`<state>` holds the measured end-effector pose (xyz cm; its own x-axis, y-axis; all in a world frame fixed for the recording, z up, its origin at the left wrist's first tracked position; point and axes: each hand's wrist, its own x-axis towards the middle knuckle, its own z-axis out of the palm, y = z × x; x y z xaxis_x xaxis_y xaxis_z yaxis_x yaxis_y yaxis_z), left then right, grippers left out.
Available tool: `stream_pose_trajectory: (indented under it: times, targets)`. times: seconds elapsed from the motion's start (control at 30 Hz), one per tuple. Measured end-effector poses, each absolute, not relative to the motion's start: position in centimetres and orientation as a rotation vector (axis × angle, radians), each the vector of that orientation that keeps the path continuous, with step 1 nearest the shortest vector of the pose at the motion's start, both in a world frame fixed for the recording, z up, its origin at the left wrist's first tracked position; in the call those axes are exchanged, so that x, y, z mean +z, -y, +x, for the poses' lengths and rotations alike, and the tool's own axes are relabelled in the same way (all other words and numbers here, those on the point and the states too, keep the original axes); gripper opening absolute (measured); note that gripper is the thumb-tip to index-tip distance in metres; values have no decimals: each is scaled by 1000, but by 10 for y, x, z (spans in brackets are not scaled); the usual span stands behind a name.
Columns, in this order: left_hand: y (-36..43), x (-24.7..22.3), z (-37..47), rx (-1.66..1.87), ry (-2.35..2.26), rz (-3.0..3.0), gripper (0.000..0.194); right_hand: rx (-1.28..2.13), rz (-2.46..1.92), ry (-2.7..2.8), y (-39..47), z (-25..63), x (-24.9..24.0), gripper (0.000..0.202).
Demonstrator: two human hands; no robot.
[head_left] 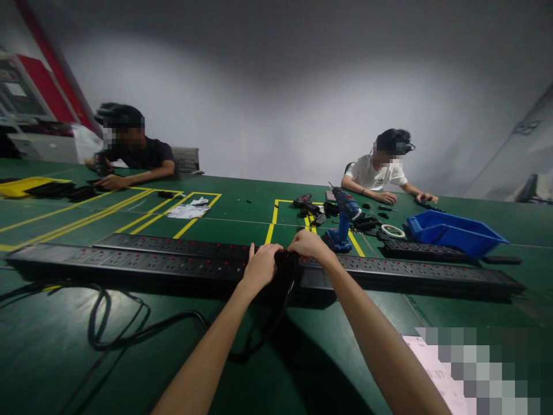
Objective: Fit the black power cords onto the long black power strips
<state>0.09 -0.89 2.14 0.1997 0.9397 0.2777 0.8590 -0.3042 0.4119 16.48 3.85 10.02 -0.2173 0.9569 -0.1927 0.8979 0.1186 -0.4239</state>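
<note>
Long black power strips [173, 264] with rows of sockets and red dots lie across the green table in front of me. My left hand [261, 264] rests on the strip near its middle, fingers bent over its top, thumb raised. Just to the right, my right hand [307, 244] is closed in a pinch at the black cable's upper end; what its fingertips hold is too small to make out. The black cable [288, 294] hangs down between my hands and runs in loops over the table to the left.
A blue cordless drill [343, 222] stands behind the strips at right, beside a second drill [306, 202], a white ring [393, 231] and a blue bin [453, 230]. White papers [189, 210] lie left of centre. Two people sit across the table.
</note>
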Motion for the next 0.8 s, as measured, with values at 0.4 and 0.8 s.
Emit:
stream_pose_trajectory:
  times: [0.4,0.8]
  targets:
    - [6,20,2,731,-1753,2298,40,686,-1922,2335,-44,142,101,27]
    - [5,19,3,699,-1772,2314,43,440,-2044,2299,-66,141,82,39]
